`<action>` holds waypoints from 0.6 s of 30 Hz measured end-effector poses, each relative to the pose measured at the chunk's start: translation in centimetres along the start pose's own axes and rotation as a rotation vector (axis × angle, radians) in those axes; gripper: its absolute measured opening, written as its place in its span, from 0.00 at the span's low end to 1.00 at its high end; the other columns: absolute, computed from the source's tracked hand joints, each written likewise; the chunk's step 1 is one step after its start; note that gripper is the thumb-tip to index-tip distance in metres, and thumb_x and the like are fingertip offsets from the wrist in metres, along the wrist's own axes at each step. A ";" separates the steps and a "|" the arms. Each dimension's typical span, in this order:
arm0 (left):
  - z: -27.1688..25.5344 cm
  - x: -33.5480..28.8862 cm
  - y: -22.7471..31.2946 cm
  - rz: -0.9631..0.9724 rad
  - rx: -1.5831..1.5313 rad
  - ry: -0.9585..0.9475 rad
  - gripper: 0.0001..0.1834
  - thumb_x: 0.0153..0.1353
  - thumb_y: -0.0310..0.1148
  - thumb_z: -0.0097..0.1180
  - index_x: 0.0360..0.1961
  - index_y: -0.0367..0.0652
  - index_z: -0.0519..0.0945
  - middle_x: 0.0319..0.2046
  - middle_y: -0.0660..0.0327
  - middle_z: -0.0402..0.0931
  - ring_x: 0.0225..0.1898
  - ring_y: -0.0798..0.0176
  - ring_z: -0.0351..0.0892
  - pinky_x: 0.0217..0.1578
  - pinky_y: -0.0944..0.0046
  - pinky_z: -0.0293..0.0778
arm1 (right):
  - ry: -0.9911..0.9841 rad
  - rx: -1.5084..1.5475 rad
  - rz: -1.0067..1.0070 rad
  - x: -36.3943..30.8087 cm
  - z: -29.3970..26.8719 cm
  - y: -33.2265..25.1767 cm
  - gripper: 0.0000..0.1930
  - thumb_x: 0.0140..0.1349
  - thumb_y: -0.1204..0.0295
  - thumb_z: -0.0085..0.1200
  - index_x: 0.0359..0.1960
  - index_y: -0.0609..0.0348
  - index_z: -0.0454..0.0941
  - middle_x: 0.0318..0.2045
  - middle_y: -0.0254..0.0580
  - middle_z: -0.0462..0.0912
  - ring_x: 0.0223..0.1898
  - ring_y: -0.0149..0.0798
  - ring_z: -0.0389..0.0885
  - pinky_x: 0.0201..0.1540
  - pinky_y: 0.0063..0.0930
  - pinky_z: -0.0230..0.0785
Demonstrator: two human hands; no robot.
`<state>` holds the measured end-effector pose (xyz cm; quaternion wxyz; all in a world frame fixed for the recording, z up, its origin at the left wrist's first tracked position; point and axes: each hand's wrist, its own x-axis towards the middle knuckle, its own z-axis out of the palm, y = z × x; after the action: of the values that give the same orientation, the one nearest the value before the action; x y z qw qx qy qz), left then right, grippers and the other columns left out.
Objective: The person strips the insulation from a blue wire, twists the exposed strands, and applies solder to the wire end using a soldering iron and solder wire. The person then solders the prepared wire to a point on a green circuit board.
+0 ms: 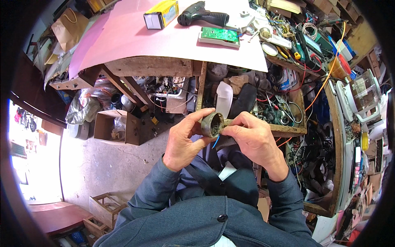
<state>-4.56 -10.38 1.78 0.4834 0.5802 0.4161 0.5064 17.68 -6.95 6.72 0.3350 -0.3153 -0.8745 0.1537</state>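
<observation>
In front of my lap, my left hand [181,142] is closed around a short, round metal casing [205,124], its fingers and thumb on opposite sides. The casing is tilted so that its hollow, dirty inside faces right. My right hand [257,138] is pinched at the right rim of the casing, thumb against fingers; what lies between the fingertips is hidden. A thin blue strip, perhaps a wire [215,142], sticks out downward just below these fingertips.
The pink-topped table [119,37] ahead bears a yellow box [161,15], a black cordless drill [203,16] and a green circuit board [219,36]. An open wooden drawer [284,131] full of cables and tools lies close beyond my right hand. A cardboard box [116,127] stands left on the floor.
</observation>
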 end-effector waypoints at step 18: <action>-0.1 0.4 -1.4 0.011 -0.274 0.084 0.43 0.56 0.10 0.68 0.71 0.38 0.63 0.62 0.55 0.74 0.60 0.63 0.79 0.62 0.61 0.79 | 0.233 0.108 0.082 -0.1 0.0 0.7 0.13 0.53 0.86 0.69 0.41 0.60 0.89 0.33 0.42 0.85 0.33 0.38 0.85 0.35 0.27 0.77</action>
<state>-4.57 -9.72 0.48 0.5375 0.4892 0.3597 0.5851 18.08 -6.48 6.28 0.4442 -0.3479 -0.8065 0.1767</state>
